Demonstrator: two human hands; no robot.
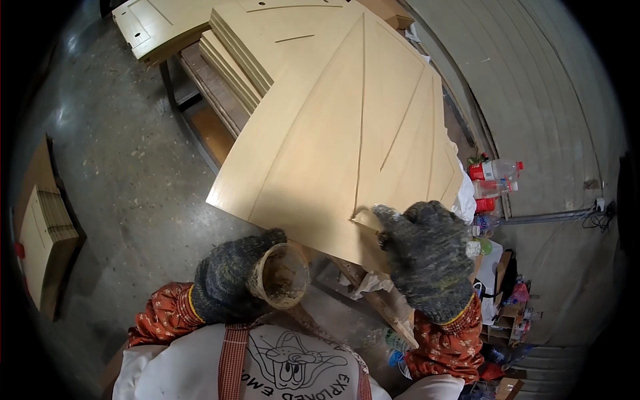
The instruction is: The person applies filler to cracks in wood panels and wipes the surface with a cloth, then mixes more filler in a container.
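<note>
Resting in the left grip (pixel 230 280) is a cup (pixel 283 276).

This looks like a workshop: pale grooved panels (pixel 320 147) lie piled on a bench (pixel 211 91), and another stack (pixel 45 233) sits on the grey concrete floor (pixel 127 160). Bottles (pixel 497 171) and clutter (pixel 510 313) line a plain grey wall (pixel 553 120) at right.

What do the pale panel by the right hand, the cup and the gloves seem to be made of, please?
Panel: probably wood or wood-based board, smooth and slightly glossy, judging by its tan colour and soft sheen.
Cup: perhaps plastic, since its wall looks thin and translucent; brownish residue soils it.
Gloves: likely knitted yarn, matte, with a mottled, fuzzy texture.
</note>
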